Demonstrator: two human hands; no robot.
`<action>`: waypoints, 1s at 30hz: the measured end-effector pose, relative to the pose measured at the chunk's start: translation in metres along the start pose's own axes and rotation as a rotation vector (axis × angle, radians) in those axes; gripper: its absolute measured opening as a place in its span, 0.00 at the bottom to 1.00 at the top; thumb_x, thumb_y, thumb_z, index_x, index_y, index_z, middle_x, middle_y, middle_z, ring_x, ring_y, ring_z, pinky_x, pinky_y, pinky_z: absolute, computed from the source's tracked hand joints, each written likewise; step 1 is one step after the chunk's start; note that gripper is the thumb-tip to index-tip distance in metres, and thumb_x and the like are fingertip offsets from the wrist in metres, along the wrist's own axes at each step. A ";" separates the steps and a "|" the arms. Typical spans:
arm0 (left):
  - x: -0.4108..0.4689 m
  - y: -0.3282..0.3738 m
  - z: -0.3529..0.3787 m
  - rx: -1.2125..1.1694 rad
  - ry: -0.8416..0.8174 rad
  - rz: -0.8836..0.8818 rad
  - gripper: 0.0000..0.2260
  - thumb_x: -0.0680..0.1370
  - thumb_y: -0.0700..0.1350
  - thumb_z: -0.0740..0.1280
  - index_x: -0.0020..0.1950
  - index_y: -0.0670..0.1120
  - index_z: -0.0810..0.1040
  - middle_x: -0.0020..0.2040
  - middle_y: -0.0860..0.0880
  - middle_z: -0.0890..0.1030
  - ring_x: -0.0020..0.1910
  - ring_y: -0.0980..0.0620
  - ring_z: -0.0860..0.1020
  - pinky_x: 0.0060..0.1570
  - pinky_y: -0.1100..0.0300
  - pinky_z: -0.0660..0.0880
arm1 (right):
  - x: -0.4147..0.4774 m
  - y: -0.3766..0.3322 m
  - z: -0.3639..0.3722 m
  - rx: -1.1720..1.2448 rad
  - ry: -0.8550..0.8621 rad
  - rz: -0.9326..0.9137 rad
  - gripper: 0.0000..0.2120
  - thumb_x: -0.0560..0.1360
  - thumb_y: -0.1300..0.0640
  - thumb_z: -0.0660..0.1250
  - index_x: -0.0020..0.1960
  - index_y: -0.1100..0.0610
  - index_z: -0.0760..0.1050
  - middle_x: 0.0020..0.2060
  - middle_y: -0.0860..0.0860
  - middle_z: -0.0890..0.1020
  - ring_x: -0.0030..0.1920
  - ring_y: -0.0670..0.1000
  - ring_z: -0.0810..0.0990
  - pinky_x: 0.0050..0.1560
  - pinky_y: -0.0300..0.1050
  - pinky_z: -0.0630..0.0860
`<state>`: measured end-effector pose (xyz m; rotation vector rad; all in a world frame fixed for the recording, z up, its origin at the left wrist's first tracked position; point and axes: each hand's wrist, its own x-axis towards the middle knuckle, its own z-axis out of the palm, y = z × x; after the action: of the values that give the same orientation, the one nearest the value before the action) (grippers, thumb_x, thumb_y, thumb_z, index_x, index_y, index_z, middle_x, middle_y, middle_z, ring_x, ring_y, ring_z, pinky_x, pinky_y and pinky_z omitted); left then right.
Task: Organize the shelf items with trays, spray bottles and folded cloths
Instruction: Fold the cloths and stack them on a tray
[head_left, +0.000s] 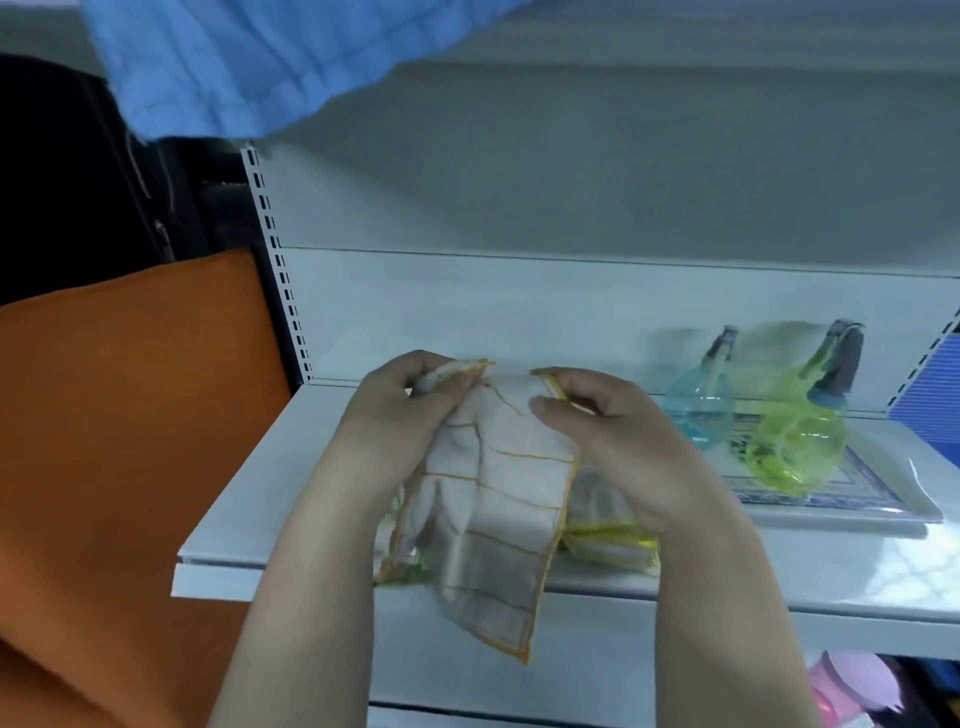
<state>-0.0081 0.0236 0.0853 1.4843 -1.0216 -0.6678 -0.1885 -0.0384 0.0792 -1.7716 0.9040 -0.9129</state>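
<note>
Now both hands are up over the front edge of the shelf (291, 493), and each is clamped on the same white cloth (498, 499) with orange grid lines. The left hand (400, 410) pinches one top corner, the right hand (608, 421) pinches the other, close together but not touching. That cloth hangs down between the wrists, its lower end dropping past the shelf's front edge. Just behind it, at the front edge, lies a small pile of folded cloths (608, 540) with yellow trim. Over at the right end sits the tray (878, 499), carrying a blue spray bottle (696, 410) and a green spray bottle (795, 447) side by side. Orange fabric (130, 415) fills the left, beyond the shelf's end.
</note>
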 end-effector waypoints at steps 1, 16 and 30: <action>0.001 0.001 0.002 -0.014 0.027 0.026 0.06 0.78 0.49 0.71 0.45 0.48 0.84 0.41 0.47 0.84 0.39 0.53 0.80 0.42 0.57 0.76 | 0.002 0.001 -0.006 -0.025 0.039 -0.013 0.10 0.74 0.47 0.69 0.47 0.53 0.81 0.39 0.39 0.81 0.43 0.42 0.78 0.49 0.44 0.73; -0.015 0.027 0.032 -0.167 0.208 0.053 0.08 0.77 0.50 0.71 0.47 0.46 0.84 0.45 0.42 0.85 0.45 0.46 0.84 0.47 0.51 0.79 | 0.001 0.005 -0.055 0.298 0.162 0.025 0.16 0.63 0.44 0.76 0.43 0.54 0.84 0.39 0.56 0.81 0.42 0.53 0.78 0.48 0.53 0.74; -0.032 0.041 0.048 0.177 0.058 0.293 0.23 0.81 0.52 0.64 0.29 0.43 0.68 0.26 0.51 0.63 0.28 0.52 0.61 0.30 0.57 0.56 | -0.008 -0.037 -0.001 0.225 0.240 -0.082 0.11 0.75 0.59 0.68 0.52 0.46 0.82 0.44 0.54 0.85 0.46 0.53 0.85 0.43 0.53 0.84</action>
<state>-0.0729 0.0301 0.1122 1.4565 -1.2477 -0.3304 -0.1863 -0.0201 0.1128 -1.5371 0.8461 -1.2506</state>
